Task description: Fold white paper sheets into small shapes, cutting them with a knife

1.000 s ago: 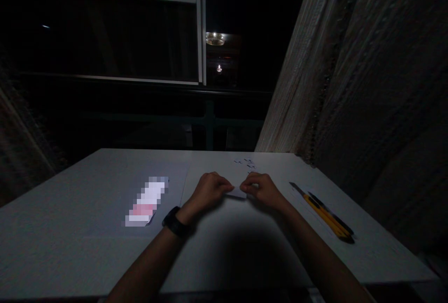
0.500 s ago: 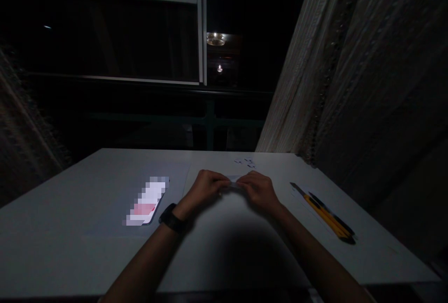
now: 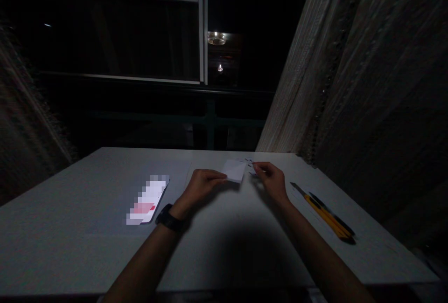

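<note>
Over white table (image 3: 203, 261) | left fingers (image 3: 217, 176) pinching paper (image 3: 235, 169) | right fingers (image 3: 262, 166) just beside, grasp too dim to tell

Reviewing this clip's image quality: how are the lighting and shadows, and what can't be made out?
Head view: dim overall, nearly black beyond the window frame; head view: phone glows brightly, its screen mostly pixelated; head view: broad soft shadow on the table between the forearms; head view: dark marks beside the right hand too small to read.

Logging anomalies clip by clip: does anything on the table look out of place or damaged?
The phone screen at left looks odd, mostly hidden by blocky pixels. The yellow cutter at right seems to lie with its blade exposed.
</note>
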`<action>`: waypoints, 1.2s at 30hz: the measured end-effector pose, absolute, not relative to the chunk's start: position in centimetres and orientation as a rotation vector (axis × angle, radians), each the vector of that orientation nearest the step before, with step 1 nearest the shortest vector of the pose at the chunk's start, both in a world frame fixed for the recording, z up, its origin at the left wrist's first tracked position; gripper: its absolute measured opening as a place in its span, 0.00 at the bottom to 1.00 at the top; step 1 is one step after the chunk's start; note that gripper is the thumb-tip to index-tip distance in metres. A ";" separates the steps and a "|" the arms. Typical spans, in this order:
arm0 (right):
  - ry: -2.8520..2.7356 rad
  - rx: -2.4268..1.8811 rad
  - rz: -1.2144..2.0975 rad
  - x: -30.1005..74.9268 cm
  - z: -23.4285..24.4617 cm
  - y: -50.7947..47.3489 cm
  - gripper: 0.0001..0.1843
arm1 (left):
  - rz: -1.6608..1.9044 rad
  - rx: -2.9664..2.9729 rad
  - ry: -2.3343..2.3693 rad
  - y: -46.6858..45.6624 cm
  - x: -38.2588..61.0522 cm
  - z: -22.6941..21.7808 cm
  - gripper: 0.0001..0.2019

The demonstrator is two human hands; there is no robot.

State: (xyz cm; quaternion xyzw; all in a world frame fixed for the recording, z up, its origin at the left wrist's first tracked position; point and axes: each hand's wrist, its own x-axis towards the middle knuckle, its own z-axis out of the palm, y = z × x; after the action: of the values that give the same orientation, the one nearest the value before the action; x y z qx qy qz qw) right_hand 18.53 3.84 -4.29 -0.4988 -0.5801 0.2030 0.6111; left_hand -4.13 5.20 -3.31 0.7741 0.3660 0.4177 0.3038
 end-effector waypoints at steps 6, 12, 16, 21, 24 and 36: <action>-1.072 -1.026 1.127 16.5 -5.9 4.3 0.34 | 1.046 2.001 0.919 4.0 -3.2 -3.5 0.09; -1.033 -0.988 1.045 15.3 -6.4 3.4 0.35 | 1.216 1.668 1.101 4.6 -2.6 -4.3 0.14; -1.028 -0.941 1.029 14.5 -6.9 3.1 0.28 | 1.255 1.309 0.958 5.2 -2.2 -5.6 0.24; -1.050 -0.872 1.153 13.7 -7.5 2.6 0.25 | 1.219 1.019 0.771 5.7 -1.9 -7.2 0.19; -1.106 -0.806 1.295 14.1 -7.0 2.3 0.25 | 1.267 0.984 0.793 5.9 -2.1 -7.7 0.18; -1.602 -0.763 1.497 17.3 -5.9 3.4 0.34 | 0.939 1.302 0.714 5.1 -2.2 -6.7 0.21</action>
State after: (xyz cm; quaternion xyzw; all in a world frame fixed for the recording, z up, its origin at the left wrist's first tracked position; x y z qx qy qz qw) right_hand 17.31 3.35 -5.85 -0.3014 -0.6329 0.5913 0.3986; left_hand -2.20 5.07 -6.67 0.5704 0.3127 0.4112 0.6385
